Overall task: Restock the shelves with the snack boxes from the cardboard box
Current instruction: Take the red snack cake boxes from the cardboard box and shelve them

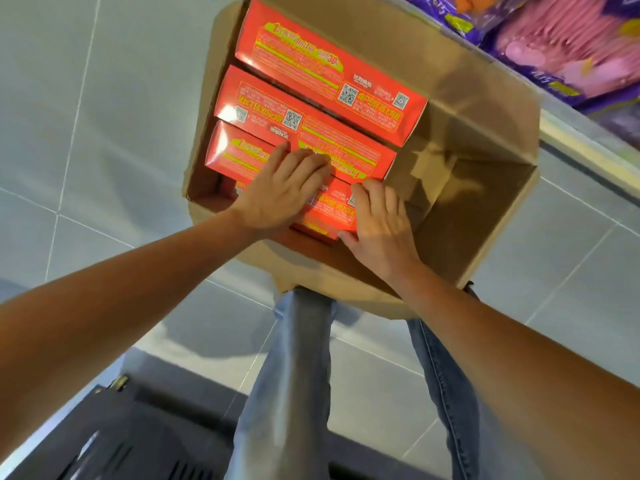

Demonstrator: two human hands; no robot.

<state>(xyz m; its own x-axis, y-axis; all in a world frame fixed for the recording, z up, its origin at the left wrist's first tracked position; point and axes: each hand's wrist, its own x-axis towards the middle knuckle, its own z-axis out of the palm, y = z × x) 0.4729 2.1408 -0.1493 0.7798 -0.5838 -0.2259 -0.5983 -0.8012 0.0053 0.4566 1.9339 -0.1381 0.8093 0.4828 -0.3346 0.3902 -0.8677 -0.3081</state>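
A: Left hand (284,192) flat, fingers spread, palm down on the red snack boxes (304,133) inside the cardboard box (478,140). Not gripping anything.

B: And the right hand (377,220)?

A: Also inside the cardboard box, just beside the left hand, on the side nearer the empty half. Fingers extended and resting against the nearest snack box (329,213); fingertips at that box's far edge, thumb near its close edge. Loosely laid rather than clamped; hard to tell whether closing on it.

B: Layout of the snack boxes?

A: Several red boxes with yellow print and QR codes, lying side by side in a row along one side of the cardboard box, long edges touching. Nearest one sits lower than the rest, partly covered by both hands. Other half of the cardboard box bare brown bottom and walls.

B: Surroundings of the cardboard box?

A: Resting on the grey tiled floor (104,133), flaps open. Two legs in blue jeans (294,375) directly at its near edge. Shelf (581,133) edge just beyond its far corner, carrying purple and pink packages (554,46). Dark grey basket (131,438) well apart from the cardboard box, behind the legs.
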